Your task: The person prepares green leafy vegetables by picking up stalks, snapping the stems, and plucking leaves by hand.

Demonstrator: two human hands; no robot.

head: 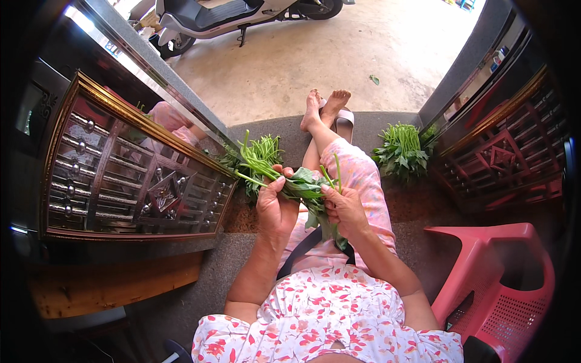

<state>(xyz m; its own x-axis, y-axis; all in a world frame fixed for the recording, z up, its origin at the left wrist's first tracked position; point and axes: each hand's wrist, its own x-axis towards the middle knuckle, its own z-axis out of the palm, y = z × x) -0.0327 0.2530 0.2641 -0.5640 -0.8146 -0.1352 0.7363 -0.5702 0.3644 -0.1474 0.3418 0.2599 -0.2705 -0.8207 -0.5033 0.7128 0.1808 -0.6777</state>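
My left hand (277, 202) grips a bunch of leafy green stems (254, 161), its cut ends pointing up and to the left. The leaves (306, 183) of that bunch spread rightward between my hands, above my lap. My right hand (345, 208) pinches a couple of separate green stems (338, 172) between thumb and fingers, close against the leaves. Some leaves hang down below my right hand. On the floor past my left hand stands one pile of leafy greens (265, 152), partly hidden by the held bunch. Another pile of greens (401, 147) lies to the right.
Open doors with metal grilles flank me, one left (140, 181) and one right (504, 149). A pink plastic chair (499, 272) is beside me at right. My crossed bare feet (324, 106) rest near slippers (346, 117). Outside, a scooter (227, 20) is parked; a loose leaf (374, 79) lies on the concrete.
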